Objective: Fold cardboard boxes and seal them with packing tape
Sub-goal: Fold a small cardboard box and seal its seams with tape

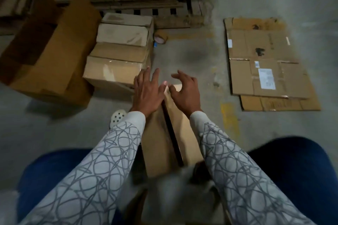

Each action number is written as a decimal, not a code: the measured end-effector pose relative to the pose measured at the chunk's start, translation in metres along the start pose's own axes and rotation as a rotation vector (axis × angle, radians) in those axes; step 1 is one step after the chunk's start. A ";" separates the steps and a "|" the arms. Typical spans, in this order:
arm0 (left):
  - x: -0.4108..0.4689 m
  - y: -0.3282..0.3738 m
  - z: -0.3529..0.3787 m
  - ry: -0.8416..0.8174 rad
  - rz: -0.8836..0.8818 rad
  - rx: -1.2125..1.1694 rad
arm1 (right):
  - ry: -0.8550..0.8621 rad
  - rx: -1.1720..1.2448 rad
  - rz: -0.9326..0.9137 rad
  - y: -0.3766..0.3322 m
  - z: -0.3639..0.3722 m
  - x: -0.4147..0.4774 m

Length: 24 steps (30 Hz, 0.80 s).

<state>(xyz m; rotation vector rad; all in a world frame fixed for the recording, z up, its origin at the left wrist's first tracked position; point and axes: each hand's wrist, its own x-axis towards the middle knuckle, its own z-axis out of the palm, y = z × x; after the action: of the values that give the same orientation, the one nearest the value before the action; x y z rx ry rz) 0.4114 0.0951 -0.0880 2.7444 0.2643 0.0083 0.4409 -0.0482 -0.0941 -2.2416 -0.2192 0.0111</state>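
Box [158, 133] sits on the floor [184, 55] btwn the person's knees, low centre of view: plain brown cardboard, top flaps folded in w/ a dark gap running down the middle. Left hand [148, 93] lies flat on the left flap, fingers straight and spread. Right hand [185, 93] is over the right flap [185, 128], fingers apart and half curled, gripping nothing; can't tell if it touches.

Just beyond the left hand, a stack of taped boxes [118, 51]; tape roll [161, 37] on the floor beside it. Big open carton [54, 49] further left. White holed shoe [118, 118] by the left sleeve. Flat cardboard [265, 45] to the right carries white labels [266, 78], print too blurred to read.
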 end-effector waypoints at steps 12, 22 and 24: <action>0.293 -0.112 0.172 0.026 0.034 -0.173 | -0.051 -0.076 0.096 0.125 0.220 0.328; 0.355 -0.126 0.199 -0.016 -0.159 -0.598 | -0.191 -0.289 0.168 0.184 0.291 0.486; 0.355 -0.121 0.193 -0.039 -0.223 -0.727 | -0.272 -0.395 0.025 0.192 0.297 0.494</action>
<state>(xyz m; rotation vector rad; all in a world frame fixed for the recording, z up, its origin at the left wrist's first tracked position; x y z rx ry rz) 0.7456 0.1989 -0.3226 1.9825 0.4524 -0.0085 0.9325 0.1429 -0.3961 -2.6331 -0.3654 0.3125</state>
